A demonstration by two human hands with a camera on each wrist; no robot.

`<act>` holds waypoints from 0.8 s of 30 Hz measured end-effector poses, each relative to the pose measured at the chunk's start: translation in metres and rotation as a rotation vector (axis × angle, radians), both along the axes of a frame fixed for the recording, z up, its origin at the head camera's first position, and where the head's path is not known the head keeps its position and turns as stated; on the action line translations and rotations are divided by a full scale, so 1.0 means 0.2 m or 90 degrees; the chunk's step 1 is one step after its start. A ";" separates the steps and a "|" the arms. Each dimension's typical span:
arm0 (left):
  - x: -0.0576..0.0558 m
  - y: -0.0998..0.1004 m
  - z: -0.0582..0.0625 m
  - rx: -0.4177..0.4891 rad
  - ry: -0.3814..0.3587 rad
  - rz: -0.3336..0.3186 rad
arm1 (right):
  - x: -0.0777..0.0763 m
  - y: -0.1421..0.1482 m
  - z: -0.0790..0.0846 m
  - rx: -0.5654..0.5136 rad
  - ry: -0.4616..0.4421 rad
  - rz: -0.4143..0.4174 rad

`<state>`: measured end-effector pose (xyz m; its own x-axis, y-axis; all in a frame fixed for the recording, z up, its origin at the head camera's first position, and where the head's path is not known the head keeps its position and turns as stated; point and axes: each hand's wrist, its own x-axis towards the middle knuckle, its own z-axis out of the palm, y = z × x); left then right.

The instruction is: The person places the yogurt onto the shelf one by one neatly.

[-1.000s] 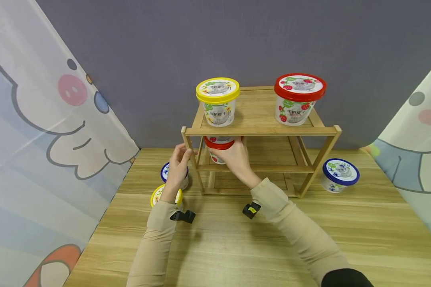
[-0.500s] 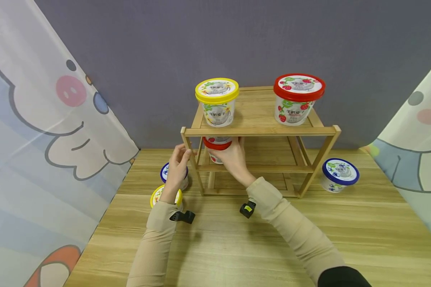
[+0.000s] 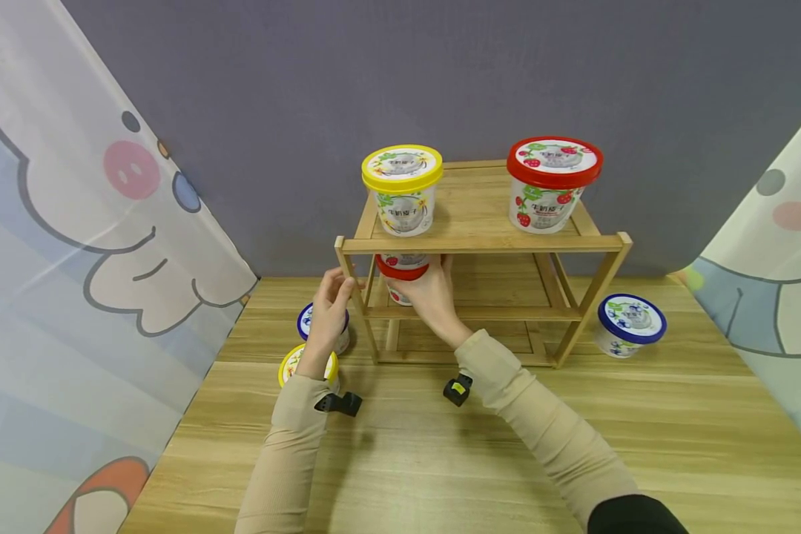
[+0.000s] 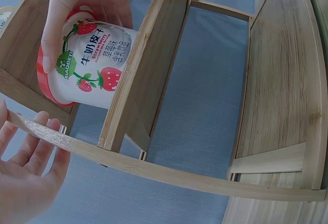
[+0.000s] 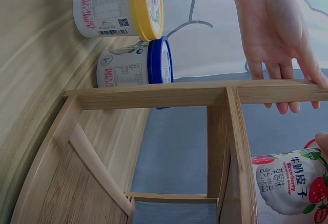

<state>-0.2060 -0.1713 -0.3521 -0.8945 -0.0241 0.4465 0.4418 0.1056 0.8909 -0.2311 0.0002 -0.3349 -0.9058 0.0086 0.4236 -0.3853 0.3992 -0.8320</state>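
In the head view my right hand [image 3: 429, 295] grips a red-lidded strawberry tub [image 3: 403, 267] at the left end of the wooden rack's middle shelf. The left wrist view shows the thumb on one side of that tub [image 4: 95, 62], fingers on the other; its base is at the shelf board. My left hand [image 3: 328, 311] holds the front left post of the rack [image 3: 487, 245]. Seen from the right wrist, the fingers of that hand [image 5: 277, 34] pass behind the post, with the thumb on the near side. The top board hides part of the held tub.
On the top shelf stand a yellow-lidded tub [image 3: 403, 211] and another red-lidded tub [image 3: 547, 208]. Left of the rack, a blue-lidded tub [image 3: 305, 320] and a yellow-lidded tub [image 3: 290, 363] sit partly behind my left arm. Another blue-lidded tub [image 3: 630, 326] stands on the table at right.
My right hand and forearm have shifted slightly left, with the strawberry tub a touch further left on the middle shelf. My left hand keeps its place on the post.
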 end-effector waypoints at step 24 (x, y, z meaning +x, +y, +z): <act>0.00 0.00 -0.01 0.012 -0.001 0.003 | 0.02 -0.02 -0.02 0.009 0.026 -0.012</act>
